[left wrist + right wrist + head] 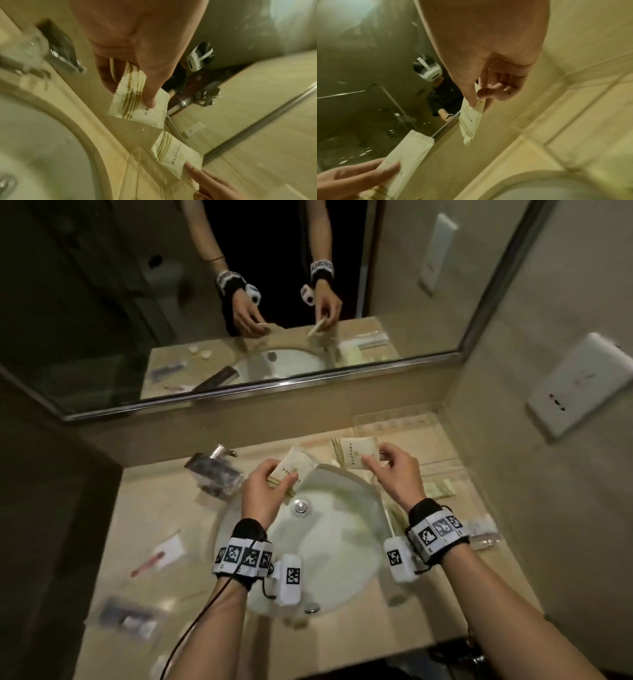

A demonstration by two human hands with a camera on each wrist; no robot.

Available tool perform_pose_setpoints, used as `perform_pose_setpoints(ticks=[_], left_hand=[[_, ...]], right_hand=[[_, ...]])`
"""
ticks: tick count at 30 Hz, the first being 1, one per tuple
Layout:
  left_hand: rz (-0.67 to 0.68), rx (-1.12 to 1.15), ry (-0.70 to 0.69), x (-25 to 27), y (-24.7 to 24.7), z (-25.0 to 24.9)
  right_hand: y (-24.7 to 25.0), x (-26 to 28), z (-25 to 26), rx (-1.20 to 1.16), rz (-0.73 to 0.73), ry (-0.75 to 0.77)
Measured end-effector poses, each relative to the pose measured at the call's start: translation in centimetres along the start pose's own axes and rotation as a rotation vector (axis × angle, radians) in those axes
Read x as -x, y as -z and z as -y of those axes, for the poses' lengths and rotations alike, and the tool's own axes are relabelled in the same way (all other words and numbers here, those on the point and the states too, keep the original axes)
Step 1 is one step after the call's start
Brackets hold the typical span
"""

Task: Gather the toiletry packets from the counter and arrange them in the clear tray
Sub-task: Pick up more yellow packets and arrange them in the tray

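My left hand pinches a cream packet with gold stripes over the sink's far left rim. Thumb lies on top, fingers beneath. My right hand pinches a second striped cream packet by its end, above the counter behind the sink. The two packets are apart. The clear tray stands on the counter right of the sink, and more striped packets lie in it.
The white sink basin lies below both hands, with the chrome faucet at its left. A clear bag with a red item and a dark packet lie left; a clear packet lies right. The mirror backs the counter.
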State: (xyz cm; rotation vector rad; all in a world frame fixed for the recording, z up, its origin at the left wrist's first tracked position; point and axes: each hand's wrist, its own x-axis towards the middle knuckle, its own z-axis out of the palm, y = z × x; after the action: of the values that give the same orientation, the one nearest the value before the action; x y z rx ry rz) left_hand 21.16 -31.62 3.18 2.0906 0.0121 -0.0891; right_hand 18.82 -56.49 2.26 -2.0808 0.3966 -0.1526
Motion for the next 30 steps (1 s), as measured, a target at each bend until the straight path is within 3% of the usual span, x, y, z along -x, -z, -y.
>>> perform_pose_setpoints(ticks=[3,7,17,30], left_hand=[[0.083,0.008,0.003,0.6,-5.6,-1.2],[0.144,-0.033,0.010,1.5,-11.4,-2.5],[0.140,-0.115,0.077,2.9,-15.8,-2.6],[0.108,-0.191,0.122,3.9,-15.5,-1.9]], right_hand=[[4.8,0.1,-5.7,0.015,-0.070,-0.145],[8.4,0.1,-10.4,0.053,-0.044,-0.278],[7.7,-2.4,-16.8,0.028,0.156,-0.581],[5.6,-3.0,-16.8,0.193,0.166,-0.519]])
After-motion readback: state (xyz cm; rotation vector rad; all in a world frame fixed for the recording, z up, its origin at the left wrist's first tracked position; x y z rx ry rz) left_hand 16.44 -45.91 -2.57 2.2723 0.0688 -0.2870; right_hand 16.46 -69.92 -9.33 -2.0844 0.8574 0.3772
